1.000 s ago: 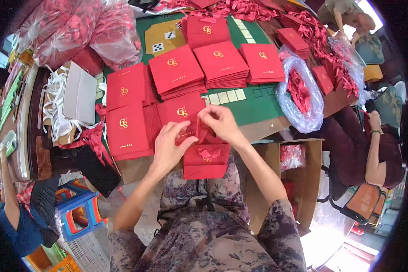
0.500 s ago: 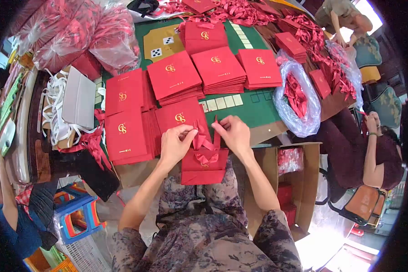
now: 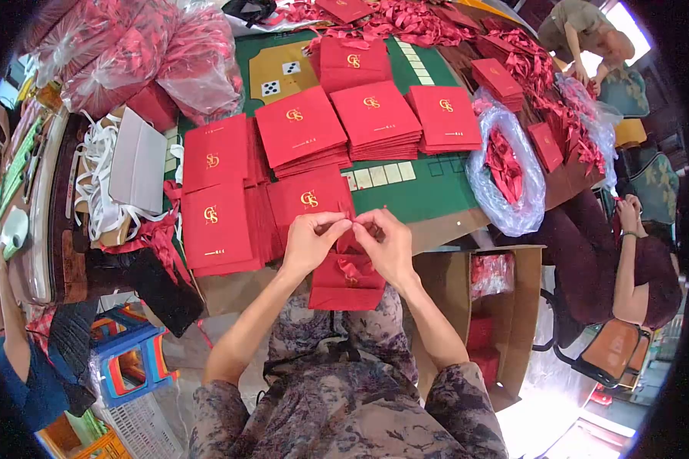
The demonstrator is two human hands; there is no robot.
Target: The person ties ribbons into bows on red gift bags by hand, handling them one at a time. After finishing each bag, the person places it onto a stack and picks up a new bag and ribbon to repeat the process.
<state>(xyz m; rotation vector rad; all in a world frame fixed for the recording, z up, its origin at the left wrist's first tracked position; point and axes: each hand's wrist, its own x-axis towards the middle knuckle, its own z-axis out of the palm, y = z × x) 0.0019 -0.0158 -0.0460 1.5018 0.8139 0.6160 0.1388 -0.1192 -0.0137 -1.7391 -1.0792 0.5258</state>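
A small red paper gift bag [image 3: 337, 297] rests near my lap at the table's front edge, with a red ribbon bow [image 3: 351, 269] on its face. Above it, my left hand [image 3: 314, 239] and my right hand [image 3: 385, 243] meet fingertip to fingertip. Both are pinched on the red ribbon of the bag, most of which the fingers hide. Just behind my hands lies a stack of flat red bags [image 3: 308, 200] with gold lettering. More stacks, one of them at the left [image 3: 214, 222], spread over the green table cover.
Plastic sacks [image 3: 115, 61] of red goods stand at the back left. White corded bags [image 3: 134, 168] sit at the left. On the right are a clear bag of red ribbon [image 3: 505, 172] and an open cardboard box [image 3: 524, 306]. Other people sit at both sides.
My hands have come together from apart, bringing the two ribbon ends to one point above the bag. The stacks have stayed in place; the view has shifted slightly.
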